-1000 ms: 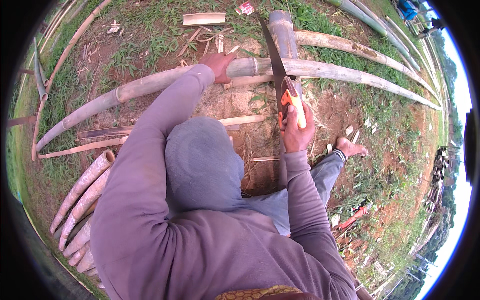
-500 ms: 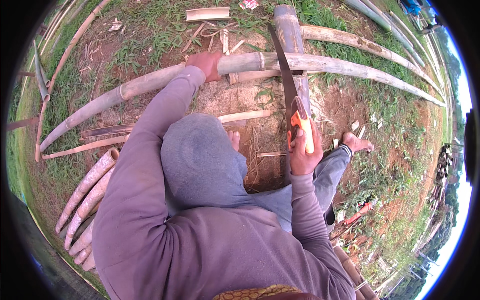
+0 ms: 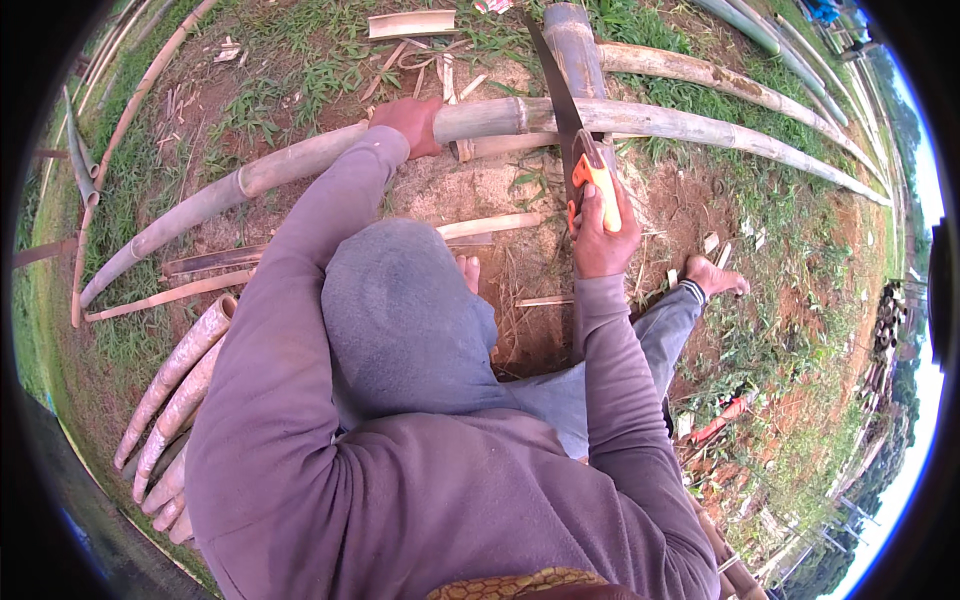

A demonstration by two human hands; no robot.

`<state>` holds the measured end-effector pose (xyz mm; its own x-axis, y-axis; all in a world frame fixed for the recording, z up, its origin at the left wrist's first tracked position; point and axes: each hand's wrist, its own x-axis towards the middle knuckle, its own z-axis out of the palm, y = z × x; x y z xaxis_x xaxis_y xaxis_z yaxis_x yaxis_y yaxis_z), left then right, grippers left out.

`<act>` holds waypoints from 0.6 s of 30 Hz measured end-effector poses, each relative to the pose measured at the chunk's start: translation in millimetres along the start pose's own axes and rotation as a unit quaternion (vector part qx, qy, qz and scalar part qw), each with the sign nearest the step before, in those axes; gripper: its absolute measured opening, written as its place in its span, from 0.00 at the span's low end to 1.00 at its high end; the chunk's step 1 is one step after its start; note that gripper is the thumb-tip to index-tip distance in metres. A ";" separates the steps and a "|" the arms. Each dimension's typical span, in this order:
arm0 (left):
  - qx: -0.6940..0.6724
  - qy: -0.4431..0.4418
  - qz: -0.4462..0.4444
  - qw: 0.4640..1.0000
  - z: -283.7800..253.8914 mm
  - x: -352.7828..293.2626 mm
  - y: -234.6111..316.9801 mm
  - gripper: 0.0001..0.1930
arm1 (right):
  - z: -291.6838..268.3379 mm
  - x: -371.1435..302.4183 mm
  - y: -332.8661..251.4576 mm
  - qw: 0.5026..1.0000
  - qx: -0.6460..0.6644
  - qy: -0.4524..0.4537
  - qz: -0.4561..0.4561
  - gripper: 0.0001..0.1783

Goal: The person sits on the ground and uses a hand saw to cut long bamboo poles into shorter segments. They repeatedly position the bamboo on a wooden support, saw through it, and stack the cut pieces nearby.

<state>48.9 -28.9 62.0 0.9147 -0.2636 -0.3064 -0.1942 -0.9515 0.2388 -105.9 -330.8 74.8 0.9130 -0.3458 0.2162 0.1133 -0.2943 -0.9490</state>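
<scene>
Across a thick grey support [image 3: 572, 48] on the ground lies a long bamboo pole [image 3: 690, 124], a handsaw [image 3: 566, 112] crossing it just beside that support; whether the teeth sit in a cut cannot be told. The right hand [image 3: 607, 238] is closed around the saw's orange handle; the left hand [image 3: 408, 124] grips the pole further left. Good sawing here would likely mean the left hand bearing down against rolling, with long, straight strokes square to the pole and light pressure. Beyond lie another pole [image 3: 700, 69] and a split piece [image 3: 411, 24]; cut lengths [image 3: 178, 382] are stacked at left.
</scene>
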 end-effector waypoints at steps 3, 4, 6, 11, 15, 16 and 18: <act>0.016 0.002 -0.024 1.000 2.0 -0.6 -5.2 0.31 | -48.6 -80.0 -26.7 0.986 0.125 -0.016 0.107 0.25; 0.013 -0.006 -0.022 1.000 8.2 -3.8 -3.6 0.31 | -69.6 -111.1 -31.2 0.985 0.123 -0.014 0.118 0.28; 0.021 -0.012 -0.016 1.000 2.1 -2.0 -1.2 0.31 | -97.8 -146.6 -34.7 0.988 0.090 -0.018 0.121 0.29; 0.012 -0.006 -0.016 1.000 12.4 2.9 2.7 0.31 | -35.7 -55.8 -24.4 0.988 0.103 -0.013 0.115 0.24; 0.014 0.006 -0.011 1.000 7.3 6.3 1.1 0.32 | 23.4 37.9 -23.7 0.997 0.060 -0.002 0.044 0.21; 0.016 0.002 -0.011 1.000 5.6 2.7 0.3 0.32 | 17.6 28.7 -13.6 0.998 0.043 -0.003 0.036 0.21; 0.015 -0.004 -0.014 1.000 0.4 0.7 -4.4 0.33 | -1.9 -12.4 -31.8 0.998 0.037 0.000 0.044 0.22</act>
<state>50.3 -25.0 60.3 0.9172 -0.2371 -0.3202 -0.1784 -0.9630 0.2019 -121.6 -318.8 102.8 0.9205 -0.3678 0.1317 0.0615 -0.1965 -0.9786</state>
